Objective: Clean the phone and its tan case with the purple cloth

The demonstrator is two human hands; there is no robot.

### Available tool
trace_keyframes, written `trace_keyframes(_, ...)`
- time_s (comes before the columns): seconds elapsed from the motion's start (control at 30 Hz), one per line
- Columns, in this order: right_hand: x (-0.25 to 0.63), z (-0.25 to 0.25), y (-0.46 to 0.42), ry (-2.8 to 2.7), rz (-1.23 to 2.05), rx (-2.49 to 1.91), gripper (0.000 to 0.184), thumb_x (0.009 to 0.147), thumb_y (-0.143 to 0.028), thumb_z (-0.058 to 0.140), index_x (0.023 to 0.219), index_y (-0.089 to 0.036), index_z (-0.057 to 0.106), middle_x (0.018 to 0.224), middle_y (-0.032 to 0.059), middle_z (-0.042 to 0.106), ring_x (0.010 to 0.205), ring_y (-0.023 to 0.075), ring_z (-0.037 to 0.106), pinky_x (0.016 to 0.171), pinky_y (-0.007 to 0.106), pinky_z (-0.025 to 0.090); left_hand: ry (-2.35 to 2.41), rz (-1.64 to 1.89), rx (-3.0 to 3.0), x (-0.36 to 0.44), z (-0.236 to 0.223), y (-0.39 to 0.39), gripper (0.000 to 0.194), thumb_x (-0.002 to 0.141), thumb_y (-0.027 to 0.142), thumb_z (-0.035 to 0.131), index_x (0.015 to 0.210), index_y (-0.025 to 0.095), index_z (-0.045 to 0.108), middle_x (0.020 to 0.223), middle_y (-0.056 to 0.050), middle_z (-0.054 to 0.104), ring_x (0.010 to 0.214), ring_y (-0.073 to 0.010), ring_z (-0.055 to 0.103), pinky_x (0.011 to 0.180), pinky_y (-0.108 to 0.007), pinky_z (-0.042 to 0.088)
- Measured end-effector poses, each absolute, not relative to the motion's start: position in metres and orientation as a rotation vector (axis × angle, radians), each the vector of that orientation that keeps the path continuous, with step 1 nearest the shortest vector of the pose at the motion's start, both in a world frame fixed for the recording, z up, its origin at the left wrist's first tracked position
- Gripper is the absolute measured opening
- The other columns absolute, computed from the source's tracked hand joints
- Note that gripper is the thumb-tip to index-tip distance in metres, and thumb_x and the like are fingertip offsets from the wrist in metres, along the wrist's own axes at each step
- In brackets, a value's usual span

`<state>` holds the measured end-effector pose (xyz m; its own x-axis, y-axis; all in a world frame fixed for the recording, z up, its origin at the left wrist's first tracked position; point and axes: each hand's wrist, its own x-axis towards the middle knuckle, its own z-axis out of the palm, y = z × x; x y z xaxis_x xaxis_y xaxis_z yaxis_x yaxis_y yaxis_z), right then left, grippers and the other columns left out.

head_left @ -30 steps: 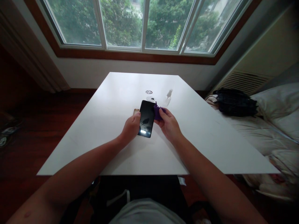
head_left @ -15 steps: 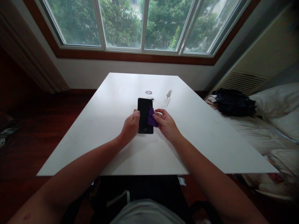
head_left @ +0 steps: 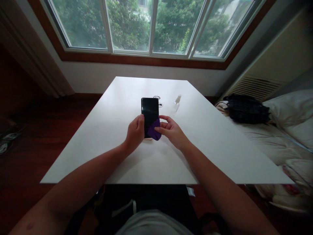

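My left hand (head_left: 136, 128) is closed around the left edge of a black smartphone (head_left: 150, 110), its thumb along the side. The phone is held up over the white table, its dark glossy face toward me. In my right hand (head_left: 171, 130), a purple cloth (head_left: 154, 130) is pinched between thumb and fingers. The cloth lies against the lower right corner of the phone and covers it. My left fingers behind the phone are hidden.
On the white table (head_left: 97, 147), a clear spray bottle (head_left: 176, 103) stands beyond my right hand. Small dark-rimmed round items (head_left: 156, 97) lie behind the phone. A dark bag (head_left: 246, 109) rests on pale bedding (head_left: 290, 127) at the right.
The purple cloth has slid from the right side of the screen down to its lower right corner. The phone has shifted slightly left and away from me, and its tilt has changed.
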<state>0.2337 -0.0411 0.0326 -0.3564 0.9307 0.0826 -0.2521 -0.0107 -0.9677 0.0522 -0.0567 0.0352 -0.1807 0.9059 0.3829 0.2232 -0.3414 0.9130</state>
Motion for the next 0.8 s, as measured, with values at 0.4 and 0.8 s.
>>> trace_keyframes(0.4,0.230,0.023,-0.043,-1.339,1.610,-0.742,0.076,0.070,-0.033,0.093,0.130,-0.026,0.048,0.102,0.0038,0.081,0.091,0.0237,0.078,0.084,0.042,0.064,1.255,1.601,1.320,0.051,0.031,-0.051,0.055,0.102,0.065,0.034,0.080,0.019,0.054,0.074,-0.002,0.057,0.070,-0.0157,0.051,0.063,-0.028,0.042)
trace_keyframes(0.8,0.228,0.020,-0.041,-1.300,1.613,-0.695,0.076,0.070,-0.027,0.094,0.130,-0.025,0.047,0.100,0.0038,0.081,0.088,0.0221,0.079,0.081,0.038,0.065,1.122,1.632,1.120,0.052,0.024,-0.045,0.063,0.096,0.074,0.041,0.071,0.018,0.056,0.064,0.000,0.052,0.058,-0.0130,0.045,0.054,-0.027,0.036)
